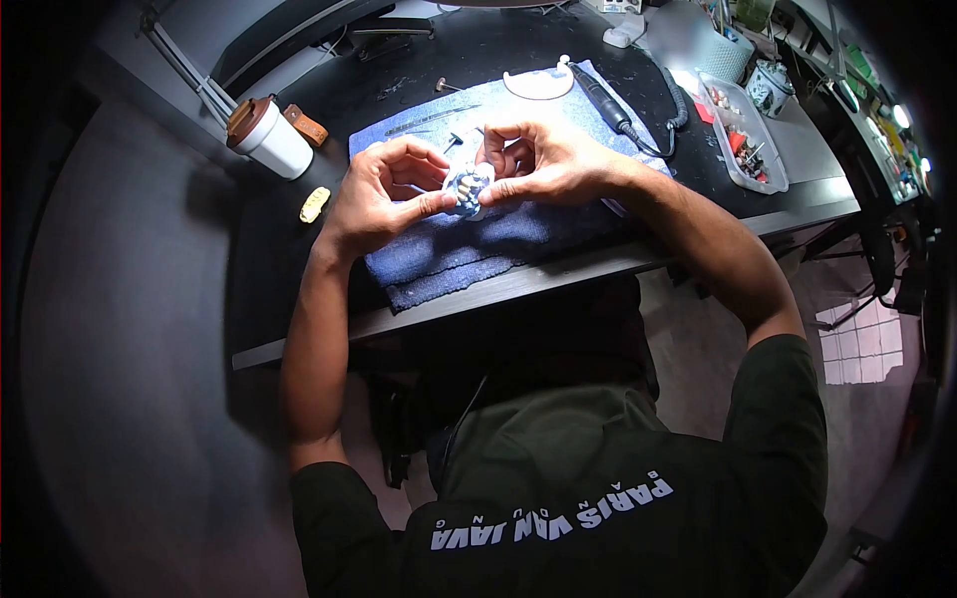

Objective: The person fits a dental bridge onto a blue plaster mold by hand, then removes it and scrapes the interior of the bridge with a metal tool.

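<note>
Between my two hands, above the blue towel (439, 271), is a small dental model (467, 189) with pale teeth on a blue and white base. My left hand (391, 191) grips its left side with the thumb in front and the fingers curled behind. My right hand (550, 167) pinches the right side, its thumb at the model's edge and its index finger bent above. The fingers hide part of the model. Just behind the hands, a small dark-tipped tool (454, 140) and a thin metal instrument (424, 121) lie on the towel.
A corded rotary handpiece (606, 108) rests at the towel's right, near a white rounded piece (538, 86). Left stand a brown-lidded white cup (279, 145) and a yellowish cast piece (315, 205). A clear plastic box (768, 177) of small parts sits right.
</note>
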`<control>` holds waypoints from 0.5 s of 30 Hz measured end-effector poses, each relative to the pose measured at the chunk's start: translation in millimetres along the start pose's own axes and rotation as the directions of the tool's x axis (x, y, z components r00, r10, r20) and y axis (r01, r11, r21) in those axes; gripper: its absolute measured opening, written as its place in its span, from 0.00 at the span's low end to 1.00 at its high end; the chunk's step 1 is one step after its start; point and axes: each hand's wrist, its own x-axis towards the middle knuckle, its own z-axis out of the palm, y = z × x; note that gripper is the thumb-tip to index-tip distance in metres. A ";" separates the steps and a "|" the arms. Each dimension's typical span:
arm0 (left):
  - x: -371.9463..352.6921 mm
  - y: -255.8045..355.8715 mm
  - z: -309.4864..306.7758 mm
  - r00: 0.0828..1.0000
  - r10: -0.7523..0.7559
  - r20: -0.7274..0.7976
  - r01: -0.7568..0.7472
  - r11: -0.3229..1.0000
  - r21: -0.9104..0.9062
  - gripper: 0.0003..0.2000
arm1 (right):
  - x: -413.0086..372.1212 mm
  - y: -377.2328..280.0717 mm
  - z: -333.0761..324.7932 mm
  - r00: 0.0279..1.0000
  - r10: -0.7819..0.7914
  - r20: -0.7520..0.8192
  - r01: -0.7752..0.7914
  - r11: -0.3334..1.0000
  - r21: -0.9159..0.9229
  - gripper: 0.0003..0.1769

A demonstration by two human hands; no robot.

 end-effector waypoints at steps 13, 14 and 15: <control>-0.1 -0.2 0.8 1.000 0.015 -0.011 -0.015 1.000 -0.001 0.19 | -0.6 -1.3 -0.3 1.000 -0.009 -0.002 0.009 1.000 0.005 0.20; -0.1 -0.4 0.7 1.000 0.016 -0.012 -0.016 1.000 0.003 0.19 | -0.9 -2.3 -0.4 1.000 -0.011 -0.001 0.011 1.000 0.003 0.20; -0.1 -0.3 0.4 1.000 0.016 -0.013 -0.016 1.000 0.006 0.19 | -1.0 -3.0 -0.5 1.000 -0.012 0.000 0.012 1.000 0.003 0.20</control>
